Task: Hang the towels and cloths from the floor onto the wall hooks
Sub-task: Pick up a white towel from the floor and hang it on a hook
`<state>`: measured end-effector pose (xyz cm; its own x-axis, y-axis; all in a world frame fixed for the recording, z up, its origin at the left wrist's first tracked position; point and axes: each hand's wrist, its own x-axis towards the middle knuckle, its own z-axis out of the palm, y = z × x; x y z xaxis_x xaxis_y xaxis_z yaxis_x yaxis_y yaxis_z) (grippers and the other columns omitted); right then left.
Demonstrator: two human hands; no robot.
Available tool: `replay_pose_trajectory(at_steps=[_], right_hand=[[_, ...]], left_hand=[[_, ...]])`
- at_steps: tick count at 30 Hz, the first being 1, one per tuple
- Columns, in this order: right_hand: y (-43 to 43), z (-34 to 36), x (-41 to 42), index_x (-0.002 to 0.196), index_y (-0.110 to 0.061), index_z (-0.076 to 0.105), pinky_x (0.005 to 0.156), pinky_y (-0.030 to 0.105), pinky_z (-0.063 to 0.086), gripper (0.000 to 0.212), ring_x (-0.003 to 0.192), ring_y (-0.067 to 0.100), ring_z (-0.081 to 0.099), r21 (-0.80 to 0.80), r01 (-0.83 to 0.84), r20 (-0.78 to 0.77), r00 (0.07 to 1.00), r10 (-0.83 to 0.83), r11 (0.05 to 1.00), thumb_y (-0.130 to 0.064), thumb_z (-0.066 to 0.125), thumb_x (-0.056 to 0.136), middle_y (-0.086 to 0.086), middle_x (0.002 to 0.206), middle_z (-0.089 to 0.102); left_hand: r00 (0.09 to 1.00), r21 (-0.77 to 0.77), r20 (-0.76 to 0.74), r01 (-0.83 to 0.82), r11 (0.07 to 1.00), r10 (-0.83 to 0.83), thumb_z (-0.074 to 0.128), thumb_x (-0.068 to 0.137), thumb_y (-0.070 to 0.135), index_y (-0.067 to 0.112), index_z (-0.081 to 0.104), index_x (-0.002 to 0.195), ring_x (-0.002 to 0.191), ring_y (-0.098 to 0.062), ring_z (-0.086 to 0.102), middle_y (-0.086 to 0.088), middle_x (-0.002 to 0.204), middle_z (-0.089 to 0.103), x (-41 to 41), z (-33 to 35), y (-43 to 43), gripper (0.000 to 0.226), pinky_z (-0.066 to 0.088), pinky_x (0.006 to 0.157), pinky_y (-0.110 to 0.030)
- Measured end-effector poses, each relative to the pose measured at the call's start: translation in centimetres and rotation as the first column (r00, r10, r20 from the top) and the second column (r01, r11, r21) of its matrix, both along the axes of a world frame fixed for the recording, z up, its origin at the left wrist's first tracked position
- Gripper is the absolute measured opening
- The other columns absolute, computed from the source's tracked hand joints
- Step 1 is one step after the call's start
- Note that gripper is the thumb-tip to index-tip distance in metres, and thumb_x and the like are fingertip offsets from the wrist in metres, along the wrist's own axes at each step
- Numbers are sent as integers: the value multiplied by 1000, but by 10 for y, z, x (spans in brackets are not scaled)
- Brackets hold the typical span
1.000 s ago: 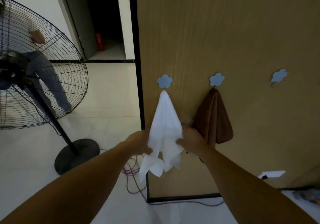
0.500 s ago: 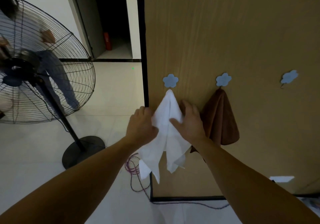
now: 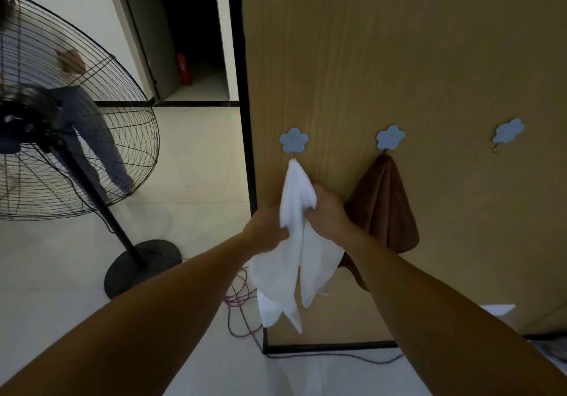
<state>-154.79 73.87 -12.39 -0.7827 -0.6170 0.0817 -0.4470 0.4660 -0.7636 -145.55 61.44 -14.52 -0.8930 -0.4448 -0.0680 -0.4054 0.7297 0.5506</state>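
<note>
White cloth (image 3: 296, 242): hanging from the leftmost flower hook (image 3: 293, 140) on the wood panel (image 3: 399, 58), its top corner touching the hook.
Left hand (image 3: 266, 229): gripping the cloth's left edge, fingers curling round the fabric.
Right hand (image 3: 328, 211): bunching the right edge, fingers curling into it.
Brown towel (image 3: 385, 205): hanging on the middle hook (image 3: 390, 138), just beside.
</note>
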Motion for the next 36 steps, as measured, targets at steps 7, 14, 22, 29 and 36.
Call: replay_pose_trajectory(at_steps=[7, 14, 22, 29, 36], right_hand=[[2, -7, 11, 130, -11, 49, 93, 30, 47, 44, 114, 21, 56, -20, 13, -46, 999, -14, 1000, -20, 64, 89, 4, 125, 58], [23, -1, 36, 137, -15, 44, 94, 30, 43, 64, 120, 21, 50, -37, 112, -78, 990, -115, 993, -32, 72, 82, 5, 134, 48], [70, -11, 114, 142, -13, 40, 97, 24, 34, 66, 127, 25, 44, -12, 342, -154, 928, -339, 940, -33, 68, 86, 8, 139, 43], [159, -24, 203, 148, -20, 31, 100, 35, 39, 71, 131, 28, 39, 137, 539, -107, 842, -528, 831, -38, 63, 88, 8, 145, 37], [311, -23, 311, 151, -19, 27, 110, 39, 31, 74, 139, 29, 29, 290, 755, -112, 637, -762, 588, -41, 62, 89, 9, 154, 29]], left_hand=[[970, 91, -229, -67, 994, 86, 73, 82, 38, 7, 52, 128, 113, -27, 57, -11, 123, 61, -6, 8, 2, 60, 38, 86, -22], [970, 77, -241, -15, 997, 33, 76, 76, 41, 10, 57, 118, 105, -26, 61, -6, 114, 62, 17, 19, -1, 56, 50, 81, -34], [916, -225, -377, 50, 973, -134, 71, 79, 41, 7, 35, 142, 124, -33, 44, -16, 139, 42, 73, 24, 14, 80, 40, 99, -44], [887, -480, -160, 313, 819, -433, 61, 84, 48, 15, 37, 142, 134, -28, 35, -11, 146, 39, 105, 8, 82, 71, 33, 107, -42], [679, -417, 86, 689, 593, -729, 54, 85, 47, 19, 33, 143, 131, -28, 31, -7, 146, 34, 139, 7, 241, 68, 32, 104, -43]])
